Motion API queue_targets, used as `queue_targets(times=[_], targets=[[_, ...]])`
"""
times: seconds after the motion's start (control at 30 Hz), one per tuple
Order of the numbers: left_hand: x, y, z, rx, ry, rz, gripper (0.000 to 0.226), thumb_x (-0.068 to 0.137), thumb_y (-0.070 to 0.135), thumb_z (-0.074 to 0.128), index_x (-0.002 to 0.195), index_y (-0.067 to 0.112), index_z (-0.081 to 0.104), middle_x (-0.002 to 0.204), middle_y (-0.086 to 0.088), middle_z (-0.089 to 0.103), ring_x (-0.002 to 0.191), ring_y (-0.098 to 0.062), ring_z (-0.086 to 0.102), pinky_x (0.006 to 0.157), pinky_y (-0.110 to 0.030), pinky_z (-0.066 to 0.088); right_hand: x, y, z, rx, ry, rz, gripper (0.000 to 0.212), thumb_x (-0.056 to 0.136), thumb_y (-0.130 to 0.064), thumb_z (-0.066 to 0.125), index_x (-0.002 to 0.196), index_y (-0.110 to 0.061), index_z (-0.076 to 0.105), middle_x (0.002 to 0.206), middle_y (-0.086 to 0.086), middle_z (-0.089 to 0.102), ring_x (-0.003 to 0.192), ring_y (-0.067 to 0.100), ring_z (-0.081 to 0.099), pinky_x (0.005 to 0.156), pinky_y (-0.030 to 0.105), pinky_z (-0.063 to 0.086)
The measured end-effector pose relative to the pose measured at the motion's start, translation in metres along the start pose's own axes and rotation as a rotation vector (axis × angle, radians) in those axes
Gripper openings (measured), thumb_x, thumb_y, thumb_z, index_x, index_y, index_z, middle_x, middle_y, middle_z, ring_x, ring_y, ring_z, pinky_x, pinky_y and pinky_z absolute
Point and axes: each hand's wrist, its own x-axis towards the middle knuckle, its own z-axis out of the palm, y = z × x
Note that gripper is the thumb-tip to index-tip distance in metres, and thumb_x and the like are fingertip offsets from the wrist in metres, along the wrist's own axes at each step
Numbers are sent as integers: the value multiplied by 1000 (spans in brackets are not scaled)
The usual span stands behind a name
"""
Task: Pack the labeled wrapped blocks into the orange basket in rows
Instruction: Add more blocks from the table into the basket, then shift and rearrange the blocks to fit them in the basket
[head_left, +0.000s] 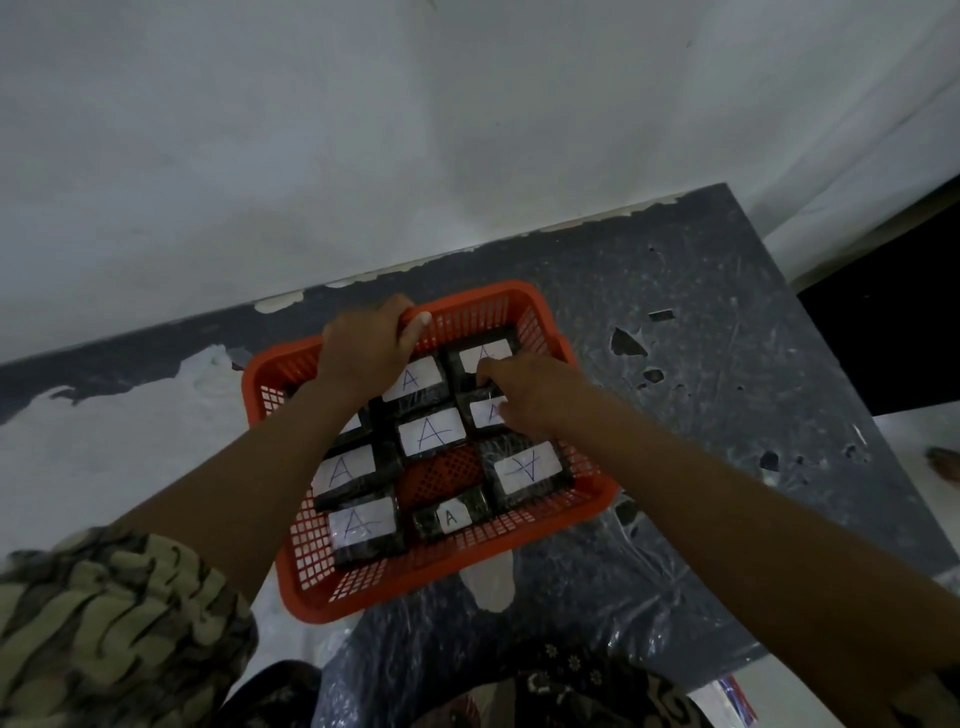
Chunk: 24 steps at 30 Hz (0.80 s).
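An orange mesh basket (535, 545) sits on a dark worn table. Inside lie several black wrapped blocks with white labels marked "A", set in rows; one is in the middle (431, 432), one at the near left (362, 525), one at the right (525, 468). A bare patch of basket floor (441, 474) shows in the middle. My left hand (366, 347) grips the far rim of the basket. My right hand (524, 395) rests over a block (485, 413) in the far right part, fingers curled onto it.
The table (701, 322) has chipped paint and is partly covered with clear plastic film (597, 597). A white wall (363, 130) stands right behind the basket. The table's right edge drops to a dark gap (883, 322). Patterned sleeve and clothing fill the bottom.
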Motion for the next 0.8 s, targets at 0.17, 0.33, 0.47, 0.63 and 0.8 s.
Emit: queue_targets(times=[0.17,0.33,0.47,0.63,0.8], targets=[[0,-1,0,-10,-13,-5,39,99,51,37,104,17,55,78,-8,65,66,-28,61,65,-32,37,7,-1,-8,90,-151,1,45,91,-14,59,133,-24,48,122,9,55,88,15,46,61,25,39],[-1,2,0,-3,-23,-25,41,99,52,36,106,17,56,81,-9,66,69,-29,63,70,-37,42,15,-2,-12,120,-203,35,49,91,-11,57,138,-24,46,131,7,52,91,14,46,61,23,38],[0,2,-1,-15,-18,-14,41,99,52,36,104,17,56,81,-8,65,69,-28,62,68,-34,36,10,-3,-6,136,-121,14,48,92,-10,57,139,-22,49,137,7,44,106,19,51,76,24,46],[-1,2,-2,-1,-12,-9,40,99,51,36,104,17,56,79,-8,65,67,-29,61,66,-32,35,5,-2,0,131,-54,0,44,93,-10,56,135,-20,52,131,8,47,115,24,49,95,34,46],[-1,1,-1,-8,-14,-15,41,99,52,35,106,18,56,82,-8,66,69,-29,62,68,-34,38,4,-1,-2,138,-79,-15,40,94,-10,53,133,-22,53,131,5,52,115,22,51,94,34,47]])
